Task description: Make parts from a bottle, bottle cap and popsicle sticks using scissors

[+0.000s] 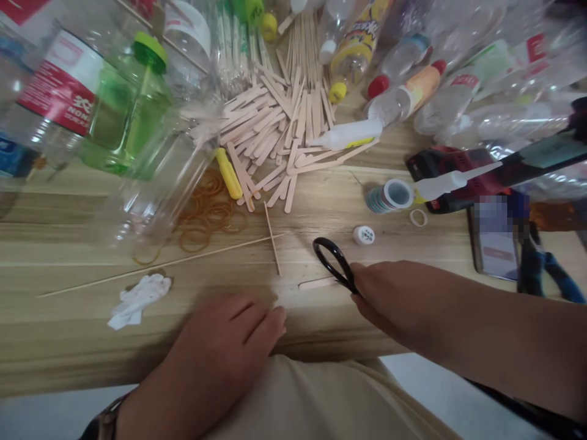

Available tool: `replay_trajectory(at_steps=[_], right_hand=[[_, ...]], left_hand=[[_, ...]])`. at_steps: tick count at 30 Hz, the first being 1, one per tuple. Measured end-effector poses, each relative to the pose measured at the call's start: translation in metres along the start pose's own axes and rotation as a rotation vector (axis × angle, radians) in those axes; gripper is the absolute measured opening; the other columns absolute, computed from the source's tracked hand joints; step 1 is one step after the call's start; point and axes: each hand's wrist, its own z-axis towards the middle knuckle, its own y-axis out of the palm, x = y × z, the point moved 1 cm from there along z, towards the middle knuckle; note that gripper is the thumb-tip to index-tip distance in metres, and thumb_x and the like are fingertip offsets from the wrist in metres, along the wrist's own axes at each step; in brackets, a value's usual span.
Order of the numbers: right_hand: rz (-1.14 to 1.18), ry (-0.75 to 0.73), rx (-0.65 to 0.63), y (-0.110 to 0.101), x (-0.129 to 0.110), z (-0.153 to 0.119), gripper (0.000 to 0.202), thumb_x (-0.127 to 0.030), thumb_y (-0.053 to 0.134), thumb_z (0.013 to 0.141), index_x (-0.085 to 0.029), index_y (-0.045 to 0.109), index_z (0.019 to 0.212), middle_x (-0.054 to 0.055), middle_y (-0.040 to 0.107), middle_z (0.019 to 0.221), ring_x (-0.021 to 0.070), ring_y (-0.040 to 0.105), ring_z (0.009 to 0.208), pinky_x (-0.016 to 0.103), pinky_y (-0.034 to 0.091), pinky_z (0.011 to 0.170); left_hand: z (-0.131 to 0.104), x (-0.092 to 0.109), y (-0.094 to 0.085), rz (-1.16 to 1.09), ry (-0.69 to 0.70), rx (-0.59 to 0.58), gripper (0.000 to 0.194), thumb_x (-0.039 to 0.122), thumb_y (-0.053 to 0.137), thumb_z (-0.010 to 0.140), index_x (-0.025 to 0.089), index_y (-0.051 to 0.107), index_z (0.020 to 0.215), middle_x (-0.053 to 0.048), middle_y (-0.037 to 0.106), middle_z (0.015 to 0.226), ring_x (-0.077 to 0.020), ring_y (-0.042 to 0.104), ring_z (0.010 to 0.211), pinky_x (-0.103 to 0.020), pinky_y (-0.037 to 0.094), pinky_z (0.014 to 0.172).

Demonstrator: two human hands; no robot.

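Observation:
My right hand [385,293] grips a pair of scissors by one side, with a black handle loop [333,260] sticking out to the left; the rest is hidden by the hand. A lone craft stick [317,283] lies flat beside the loop. My left hand [229,336] rests at the table's front edge, fingers curled together; whether it holds anything is hidden. Beyond it, a short thin stick [274,244] crosses the end of a long thin skewer [160,265]. A crumpled white tissue [140,299] lies left of my left hand.
Craft sticks [275,122] are heaped at the centre back, near rubber bands [206,214] and a yellow-handled tool [228,173]. Plastic bottles [128,110] crowd both sides. Rightward are a spool [389,195], a white cap [364,235], a drill [440,177] and a phone [495,244].

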Motion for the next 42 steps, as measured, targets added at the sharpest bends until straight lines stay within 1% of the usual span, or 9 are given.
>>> replay_trajectory(at_steps=[3, 8, 15, 17, 22, 28, 34, 39, 42], right_hand=[[0.331, 0.049, -0.129, 0.0, 0.004, 0.0, 0.021, -0.014, 0.045, 0.092, -0.017, 0.059, 0.077, 0.004, 0.065, 0.065, 0.0163, 0.063, 0.054, 0.023, 0.039, 0.048], [0.74, 0.18, -0.248, 0.001, 0.009, 0.0, 0.026, -0.015, 0.033, 0.097, -0.016, 0.054, 0.081, 0.004, 0.062, 0.057, 0.015, 0.058, 0.045, 0.021, 0.041, 0.041], [-0.199, -0.12, 0.067, -0.007, -0.007, 0.001, 0.027, 0.006, 0.057, 0.077, -0.019, 0.064, 0.084, 0.007, 0.068, 0.071, 0.026, 0.068, 0.071, 0.029, 0.031, 0.054], [-0.122, -0.089, 0.041, -0.009, -0.006, 0.003, 0.028, 0.008, 0.057, 0.075, -0.019, 0.063, 0.083, 0.008, 0.068, 0.073, 0.0267, 0.069, 0.074, 0.03, 0.033, 0.056], [0.281, 0.03, -0.197, -0.009, 0.003, 0.007, 0.025, -0.011, 0.038, 0.096, -0.017, 0.056, 0.08, 0.003, 0.064, 0.062, 0.0147, 0.063, 0.051, 0.022, 0.039, 0.048], [-0.262, -0.244, 0.179, 0.0, 0.001, -0.001, 0.026, 0.007, 0.052, 0.075, -0.016, 0.059, 0.083, 0.008, 0.066, 0.07, 0.0234, 0.065, 0.063, 0.03, 0.021, 0.051], [0.286, 0.067, -0.184, 0.002, 0.003, 0.005, 0.026, -0.013, 0.037, 0.097, -0.017, 0.057, 0.081, 0.002, 0.06, 0.056, 0.0146, 0.06, 0.047, 0.022, 0.035, 0.045], [-0.187, -0.15, 0.102, -0.002, -0.011, -0.001, 0.027, 0.007, 0.053, 0.076, -0.016, 0.064, 0.088, 0.009, 0.068, 0.073, 0.0273, 0.069, 0.069, 0.028, 0.033, 0.053], [-0.093, -0.141, 0.09, -0.004, -0.01, -0.001, 0.028, 0.008, 0.048, 0.077, -0.015, 0.063, 0.085, 0.011, 0.069, 0.074, 0.0283, 0.068, 0.07, 0.029, 0.032, 0.054]], left_hand=[[-0.001, -0.002, -0.001, 0.01, -0.012, 0.009, 0.023, 0.012, 0.044, 0.099, 0.014, 0.065, 0.093, -0.002, 0.068, 0.068, -0.0184, 0.063, 0.06, -0.031, 0.05, 0.051], [-0.001, -0.003, -0.001, -0.008, -0.002, -0.003, 0.022, 0.015, 0.044, 0.1, 0.013, 0.066, 0.095, -0.001, 0.067, 0.068, -0.0199, 0.063, 0.061, -0.034, 0.052, 0.05], [0.001, -0.002, -0.003, 0.001, -0.009, 0.014, 0.026, 0.011, 0.043, 0.099, 0.013, 0.067, 0.093, -0.001, 0.067, 0.068, -0.0191, 0.063, 0.061, -0.034, 0.052, 0.052], [0.0, -0.002, -0.003, 0.007, -0.018, 0.016, 0.026, 0.011, 0.043, 0.099, 0.014, 0.068, 0.092, -0.001, 0.067, 0.068, -0.0189, 0.062, 0.061, -0.033, 0.05, 0.053], [-0.003, -0.004, -0.004, -0.009, -0.051, 0.032, 0.032, 0.01, 0.04, 0.1, 0.015, 0.069, 0.089, -0.001, 0.068, 0.069, -0.0177, 0.062, 0.062, -0.031, 0.049, 0.056], [-0.002, -0.003, -0.004, -0.012, -0.07, 0.0, 0.027, 0.008, 0.045, 0.096, 0.016, 0.07, 0.088, -0.001, 0.069, 0.071, -0.0181, 0.061, 0.064, -0.032, 0.047, 0.055], [-0.003, -0.002, -0.003, -0.022, -0.075, -0.009, 0.024, 0.009, 0.047, 0.096, 0.016, 0.07, 0.089, 0.0, 0.066, 0.068, -0.0182, 0.06, 0.061, -0.032, 0.046, 0.053], [-0.004, -0.001, -0.003, -0.004, -0.058, -0.01, 0.024, 0.008, 0.046, 0.095, 0.015, 0.069, 0.089, -0.001, 0.067, 0.07, -0.0178, 0.059, 0.062, -0.031, 0.048, 0.054], [-0.004, 0.0, -0.003, 0.004, -0.068, -0.031, 0.02, 0.008, 0.049, 0.093, 0.016, 0.068, 0.088, -0.001, 0.067, 0.07, -0.018, 0.06, 0.063, -0.03, 0.048, 0.055]])
